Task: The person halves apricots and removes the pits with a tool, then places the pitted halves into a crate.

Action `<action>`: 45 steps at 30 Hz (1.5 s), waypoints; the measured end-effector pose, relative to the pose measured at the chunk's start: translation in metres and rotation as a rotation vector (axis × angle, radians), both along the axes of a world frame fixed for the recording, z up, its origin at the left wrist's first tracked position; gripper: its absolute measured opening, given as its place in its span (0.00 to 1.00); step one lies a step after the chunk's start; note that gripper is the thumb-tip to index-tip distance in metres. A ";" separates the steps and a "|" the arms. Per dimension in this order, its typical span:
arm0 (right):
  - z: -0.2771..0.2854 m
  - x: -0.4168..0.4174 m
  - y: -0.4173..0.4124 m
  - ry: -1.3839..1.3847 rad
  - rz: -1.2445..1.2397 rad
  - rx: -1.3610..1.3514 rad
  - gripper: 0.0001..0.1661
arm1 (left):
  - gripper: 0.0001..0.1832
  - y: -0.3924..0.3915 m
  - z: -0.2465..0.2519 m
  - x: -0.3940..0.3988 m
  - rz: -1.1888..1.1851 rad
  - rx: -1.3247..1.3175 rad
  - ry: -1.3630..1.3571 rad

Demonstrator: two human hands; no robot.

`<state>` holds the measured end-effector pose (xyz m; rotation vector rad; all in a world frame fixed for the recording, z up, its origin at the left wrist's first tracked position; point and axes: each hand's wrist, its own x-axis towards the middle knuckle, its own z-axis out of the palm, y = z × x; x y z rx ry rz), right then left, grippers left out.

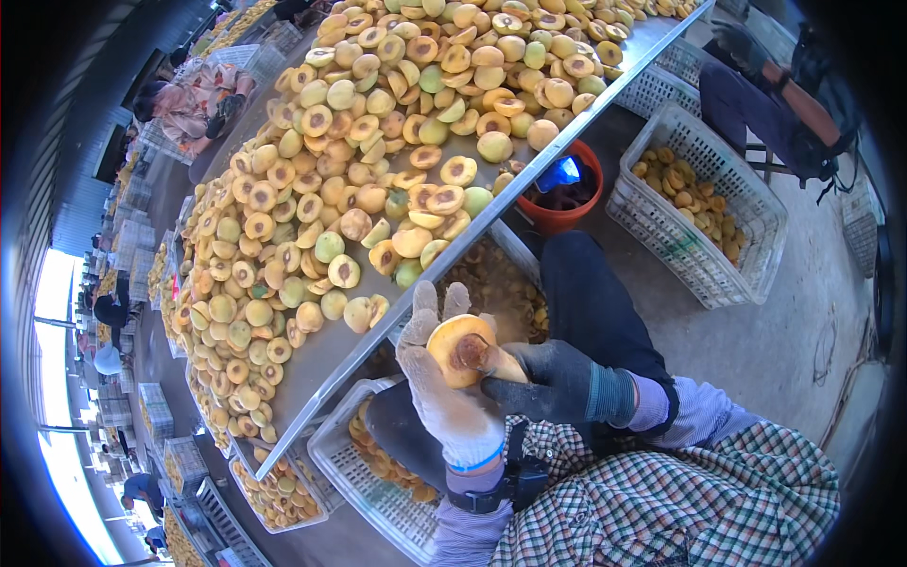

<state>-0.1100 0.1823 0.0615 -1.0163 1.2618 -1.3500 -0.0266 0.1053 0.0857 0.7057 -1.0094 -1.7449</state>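
My left hand (450,397), in a pale, dirt-stained glove, holds a halved yellow peach (460,347), its cut face and brown pit cavity turned up. My right hand (549,375), in a dark glove with a teal cuff, presses close against that fruit and grips a second yellow piece (506,365) beside the brown centre. Whether a tool is inside the right hand is hidden. Both hands are just off the metal edge of a table (319,386) heaped with halved peaches (283,234), most of them yellow, some greenish.
Below the table edge stands a white plastic crate (354,453) with fruit pieces. An orange bucket (567,212) holding a lit phone (560,173) is beyond my knee, near another crate of fruit (698,262). Another person (765,106) sits at upper right; others work at far left.
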 end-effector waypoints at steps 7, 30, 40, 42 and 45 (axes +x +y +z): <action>0.016 -0.003 0.002 -0.356 0.174 0.199 0.16 | 0.34 0.003 0.004 0.006 -0.045 -0.259 -0.185; 0.036 0.014 -0.008 -0.542 0.426 0.184 0.21 | 0.12 -0.037 0.053 0.040 -0.177 -0.872 -0.735; 0.034 0.013 -0.016 -0.883 0.590 0.220 0.24 | 0.15 -0.053 0.055 0.043 -0.454 -0.607 -0.754; 0.029 0.017 -0.016 -0.808 0.513 0.240 0.24 | 0.21 -0.060 0.056 0.045 -0.623 -0.253 -0.543; 0.035 0.008 -0.014 -1.031 0.582 0.266 0.23 | 0.24 -0.047 0.060 0.040 -0.552 -0.190 -0.423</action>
